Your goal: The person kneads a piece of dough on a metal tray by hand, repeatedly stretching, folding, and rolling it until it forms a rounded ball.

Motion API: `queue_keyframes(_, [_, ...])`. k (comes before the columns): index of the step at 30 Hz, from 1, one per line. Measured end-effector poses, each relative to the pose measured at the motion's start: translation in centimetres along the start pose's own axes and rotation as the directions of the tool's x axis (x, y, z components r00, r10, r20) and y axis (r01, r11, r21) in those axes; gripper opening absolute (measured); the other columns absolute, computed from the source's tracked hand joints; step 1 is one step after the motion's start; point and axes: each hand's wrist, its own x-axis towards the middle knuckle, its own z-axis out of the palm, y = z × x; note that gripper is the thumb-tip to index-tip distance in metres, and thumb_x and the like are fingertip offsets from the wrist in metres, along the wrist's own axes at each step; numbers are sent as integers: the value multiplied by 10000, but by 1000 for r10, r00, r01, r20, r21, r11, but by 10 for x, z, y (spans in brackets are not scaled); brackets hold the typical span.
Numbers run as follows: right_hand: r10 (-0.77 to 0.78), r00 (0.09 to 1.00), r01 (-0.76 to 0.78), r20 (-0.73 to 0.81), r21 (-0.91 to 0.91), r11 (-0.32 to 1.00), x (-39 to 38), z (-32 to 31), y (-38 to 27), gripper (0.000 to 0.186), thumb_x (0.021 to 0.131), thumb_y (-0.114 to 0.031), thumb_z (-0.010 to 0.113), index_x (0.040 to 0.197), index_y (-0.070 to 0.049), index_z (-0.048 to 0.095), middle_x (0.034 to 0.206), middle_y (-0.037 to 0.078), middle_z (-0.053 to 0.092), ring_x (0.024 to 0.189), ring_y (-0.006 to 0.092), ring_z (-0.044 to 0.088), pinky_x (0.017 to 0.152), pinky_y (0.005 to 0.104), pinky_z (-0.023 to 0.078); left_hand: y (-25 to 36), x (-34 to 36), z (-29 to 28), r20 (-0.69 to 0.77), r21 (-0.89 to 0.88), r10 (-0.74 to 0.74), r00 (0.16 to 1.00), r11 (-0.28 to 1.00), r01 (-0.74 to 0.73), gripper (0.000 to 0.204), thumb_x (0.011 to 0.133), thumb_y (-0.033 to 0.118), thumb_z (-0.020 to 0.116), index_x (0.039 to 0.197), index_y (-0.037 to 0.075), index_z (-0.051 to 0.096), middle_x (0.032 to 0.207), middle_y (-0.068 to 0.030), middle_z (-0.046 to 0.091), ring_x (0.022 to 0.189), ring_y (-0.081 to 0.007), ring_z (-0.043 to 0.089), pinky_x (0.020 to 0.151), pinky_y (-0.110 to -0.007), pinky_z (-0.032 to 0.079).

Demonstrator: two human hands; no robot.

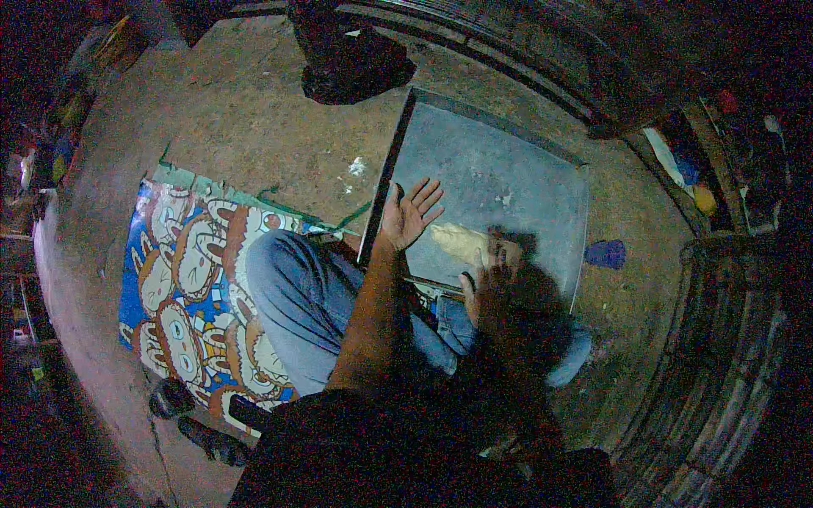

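Note:
My left hand [409,214] is raised over the left edge of a shallow grey metal tray [483,144], palm up, fingers spread and holding nothing. A pale, soft-looking, elongated lump [453,240] lies in the lower part of the tray, too dim to identify. My right hand [486,275] rests at the right part of that lump, fingers extended and slightly apart, partly in dark shadow. My legs in jeans [296,305] are folded under my arms, beside the tray's near edge.
A cartoon-printed mat [186,296] lies on the concrete floor [237,102] at left, with dark footwear [203,436] below it. A black bundle [351,76] sits beyond the tray, a purple item [605,252] at its right. A slatted bamboo surface [720,347] borders the right.

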Motion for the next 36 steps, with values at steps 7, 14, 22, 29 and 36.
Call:
queue_keyframes(7, [-16, 999, 17, -43, 8, 1000, 47, 28, 6, 588, 891, -346, 588, 1417, -113, 471, 1531, 191, 343, 1394, 424, 320, 1097, 671, 205, -36, 3, 58, 177, 984, 342, 923, -78, -159, 334, 971, 261, 524, 1241, 70, 576, 1279, -156, 610, 1206, -287, 559, 1056, -454, 378])
queue_keyframes(14, [-36, 998, 37, 50, -11, 999, 90, 106, 48, 590, 890, -328, 575, 1430, -123, 457, 1551, 190, 311, 1420, 411, 288, 1095, 683, 192, -84, 60, 52, 285, 624, 84, 955, -773, -118, 456, 1006, 344, 341, 1362, 137, 537, 1476, -113, 466, 1390, -313, 375, 1192, -538, 153])
queue_keyframes(22, [-21, 998, 15, 60, 100, 995, 149, 112, 57, 607, 929, -327, 522, 1488, -129, 389, 1617, 168, 177, 1491, 388, 144, 1112, 689, 139, -71, 103, 33, 248, 513, 142, 958, -859, -6, 608, 968, 411, 381, 1496, 109, 366, 1604, -134, 240, 1502, -305, 152, 1205, -555, 43])
queue_keyframes(29, [252, 967, -252, 42, 5, 968, 151, 98, 56, 476, 993, -363, 437, 1387, -108, 517, 1538, 157, 347, 1462, 383, 211, 1122, 680, 113, -78, 97, 56, 294, 563, 64, 954, -818, -119, 564, 993, 328, 339, 1488, 59, 359, 1581, -149, 288, 1493, -312, 180, 1217, -512, 69])
queue_keyframes(36, [156, 988, -156, 10, -29, 987, 96, 47, 20, 491, 931, -322, 514, 1363, -89, 526, 1447, 190, 438, 1367, 438, 329, 1083, 710, 161, -74, 53, 44, 375, 532, 30, 926, -826, -189, 517, 969, 319, 395, 1460, 161, 429, 1512, -149, 408, 1435, -390, 289, 1200, -530, 134])
